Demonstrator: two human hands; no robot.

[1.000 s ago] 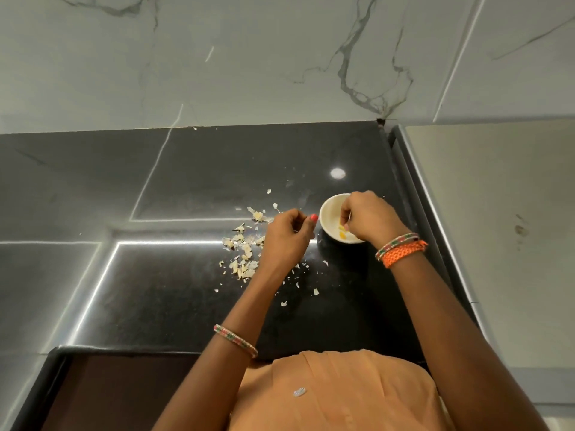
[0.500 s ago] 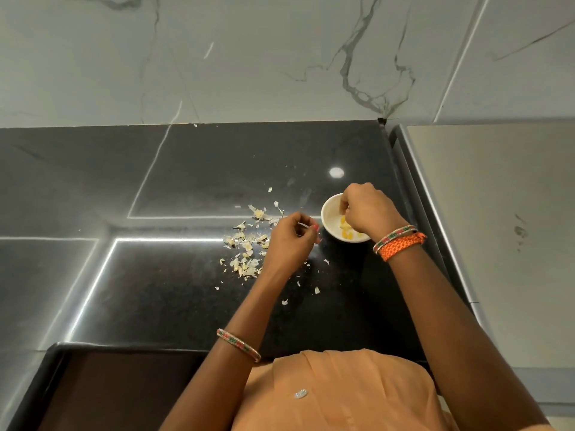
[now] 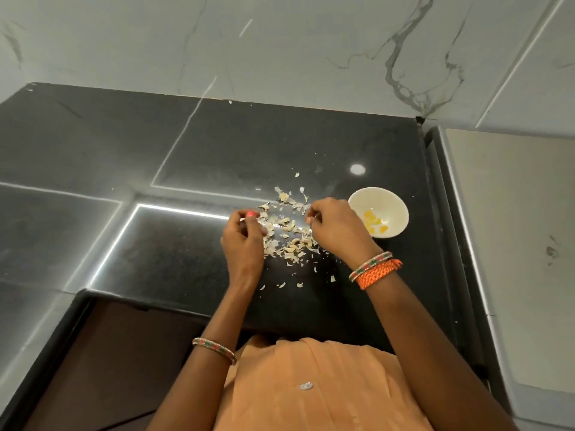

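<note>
Black stone counter (image 3: 186,144): peel pile (image 3: 291,236) sits between both hands, likely for short reach; white bowl (image 3: 393,202) with yellow pieces (image 3: 375,222) is just right of right hand (image 3: 336,230), handy for drop-off. Left hand (image 3: 244,241) curled, pinching a pale scrap (image 3: 242,219) at pile's left edge. Right fingers curled at pile's right edge; contents can't tell.

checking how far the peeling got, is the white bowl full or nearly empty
Nearly empty: the white bowl stands upright on the counter with only a few yellow pieces lying on its bottom.
</note>
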